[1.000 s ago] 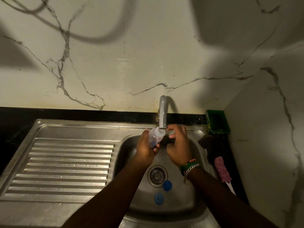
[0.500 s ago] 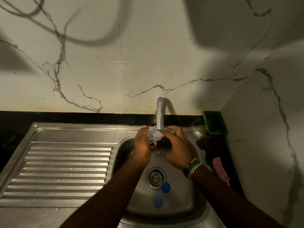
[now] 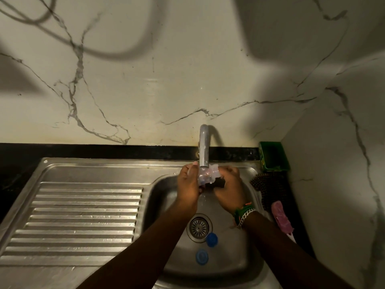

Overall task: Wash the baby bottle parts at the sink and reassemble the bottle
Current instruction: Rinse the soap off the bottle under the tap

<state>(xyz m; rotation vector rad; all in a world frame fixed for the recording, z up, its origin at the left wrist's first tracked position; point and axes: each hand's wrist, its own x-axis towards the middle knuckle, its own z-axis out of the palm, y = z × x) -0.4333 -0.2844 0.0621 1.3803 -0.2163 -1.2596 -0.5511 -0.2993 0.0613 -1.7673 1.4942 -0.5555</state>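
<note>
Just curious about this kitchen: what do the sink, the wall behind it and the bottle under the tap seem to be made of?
Sink: likely stainless steel, brushed grey with dull reflections and pressed ridges. Wall: looks like marble or marble-look tile, pale with dark veins. Bottle: probably clear plastic, see-through with a faint tint.

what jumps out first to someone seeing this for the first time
Both hands meet under the tap at the back of the sink: the left hand holds a clear bottle beneath the spout, and the right hand presses a dark scrubber against it. Two blue parts lie in the basin just past the drain. A green tub sits in the right corner.
</note>
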